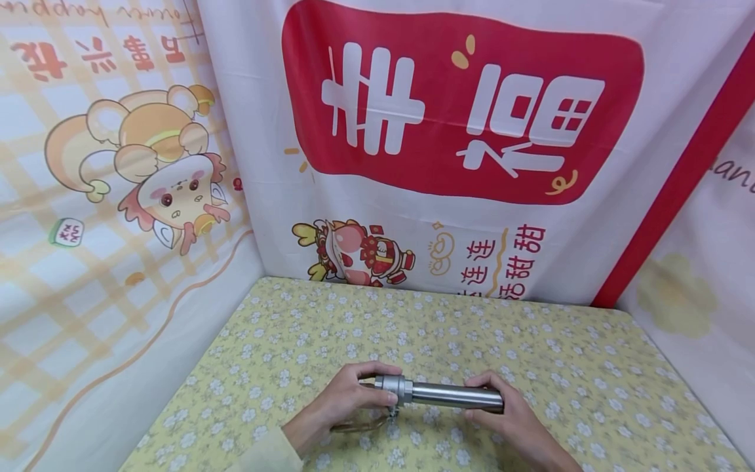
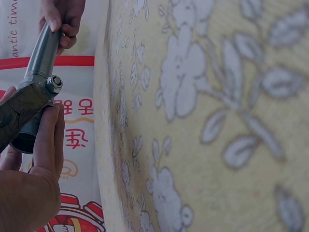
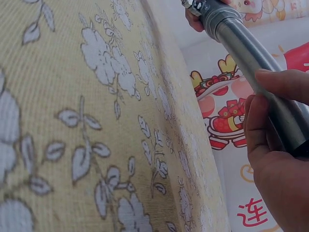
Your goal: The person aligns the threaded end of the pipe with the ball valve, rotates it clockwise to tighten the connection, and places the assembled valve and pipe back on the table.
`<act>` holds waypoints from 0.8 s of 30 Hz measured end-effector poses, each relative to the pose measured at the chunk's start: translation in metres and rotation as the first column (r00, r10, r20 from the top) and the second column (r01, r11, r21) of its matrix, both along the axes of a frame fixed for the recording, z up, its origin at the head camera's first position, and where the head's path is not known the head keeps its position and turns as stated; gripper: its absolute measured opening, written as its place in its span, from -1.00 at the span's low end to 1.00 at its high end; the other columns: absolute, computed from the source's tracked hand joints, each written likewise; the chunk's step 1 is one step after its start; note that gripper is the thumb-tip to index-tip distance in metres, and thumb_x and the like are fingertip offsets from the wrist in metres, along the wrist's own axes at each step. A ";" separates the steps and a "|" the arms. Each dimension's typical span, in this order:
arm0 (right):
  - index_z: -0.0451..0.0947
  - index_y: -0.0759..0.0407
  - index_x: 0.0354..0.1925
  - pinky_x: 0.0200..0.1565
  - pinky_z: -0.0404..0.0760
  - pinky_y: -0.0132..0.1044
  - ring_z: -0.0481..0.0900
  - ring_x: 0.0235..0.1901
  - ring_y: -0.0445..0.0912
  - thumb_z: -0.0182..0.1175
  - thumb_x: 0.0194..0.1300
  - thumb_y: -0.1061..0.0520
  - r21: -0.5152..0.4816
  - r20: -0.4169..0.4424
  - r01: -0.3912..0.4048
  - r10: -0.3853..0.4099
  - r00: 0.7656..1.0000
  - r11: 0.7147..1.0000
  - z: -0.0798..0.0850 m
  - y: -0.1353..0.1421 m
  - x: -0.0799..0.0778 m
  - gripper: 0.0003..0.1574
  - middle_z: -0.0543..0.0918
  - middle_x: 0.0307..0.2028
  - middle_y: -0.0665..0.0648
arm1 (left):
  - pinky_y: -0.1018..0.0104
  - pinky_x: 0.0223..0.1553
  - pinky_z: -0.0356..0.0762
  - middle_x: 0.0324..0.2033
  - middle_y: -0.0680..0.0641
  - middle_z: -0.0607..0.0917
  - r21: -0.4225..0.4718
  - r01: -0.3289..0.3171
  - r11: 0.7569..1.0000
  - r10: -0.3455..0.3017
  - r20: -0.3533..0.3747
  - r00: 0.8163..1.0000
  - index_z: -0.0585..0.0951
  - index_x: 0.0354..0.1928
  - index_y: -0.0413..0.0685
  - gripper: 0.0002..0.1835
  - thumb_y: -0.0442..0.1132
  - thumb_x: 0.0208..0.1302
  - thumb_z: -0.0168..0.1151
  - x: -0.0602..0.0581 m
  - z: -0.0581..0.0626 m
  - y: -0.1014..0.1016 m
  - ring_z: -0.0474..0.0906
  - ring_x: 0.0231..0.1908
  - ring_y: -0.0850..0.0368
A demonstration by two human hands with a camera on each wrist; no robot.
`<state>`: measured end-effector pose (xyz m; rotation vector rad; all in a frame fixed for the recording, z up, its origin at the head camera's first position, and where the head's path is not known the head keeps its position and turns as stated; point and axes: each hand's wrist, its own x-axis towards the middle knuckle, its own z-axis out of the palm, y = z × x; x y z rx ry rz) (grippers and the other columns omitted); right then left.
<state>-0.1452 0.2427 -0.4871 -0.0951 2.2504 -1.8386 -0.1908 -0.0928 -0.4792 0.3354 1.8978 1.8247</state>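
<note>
A ball valve (image 1: pixel 390 388) of silvery metal is joined end to end with a smooth steel pipe (image 1: pixel 439 394). Both are held roughly level above the table. My left hand (image 1: pixel 345 396) grips the valve body between thumb and fingers. My right hand (image 1: pixel 504 406) holds the pipe near its far end, thumb and fingers on opposite sides. The valve's lever handle (image 2: pixel 20 112), brownish and dull, angles away from a nut (image 2: pixel 54 84) on its stem. In the left wrist view, the valve's open end faces the camera. The right wrist view shows the pipe's joint (image 3: pixel 223 21) with the valve.
A yellow flowered cloth covers the table (image 1: pixel 330 328). Printed curtains hang round it: a white one with a red panel (image 1: pixel 436 177) behind, a checked one (image 1: pixel 77 275) at the left, and a pale one (image 1: pixel 696 262) at the right.
</note>
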 end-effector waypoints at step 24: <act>0.51 0.32 0.36 -0.10 0.82 -0.11 0.74 -0.04 0.07 0.51 0.43 0.05 -0.024 0.031 0.007 -0.006 0.999 1.000 0.004 0.002 0.001 -0.30 0.64 0.21 0.28 | 0.22 -0.01 0.84 0.19 -0.09 0.71 0.000 0.003 1.000 -0.003 -0.002 1.000 0.75 0.31 0.02 -0.48 -0.15 0.32 0.61 0.000 0.003 0.001 0.73 0.00 0.05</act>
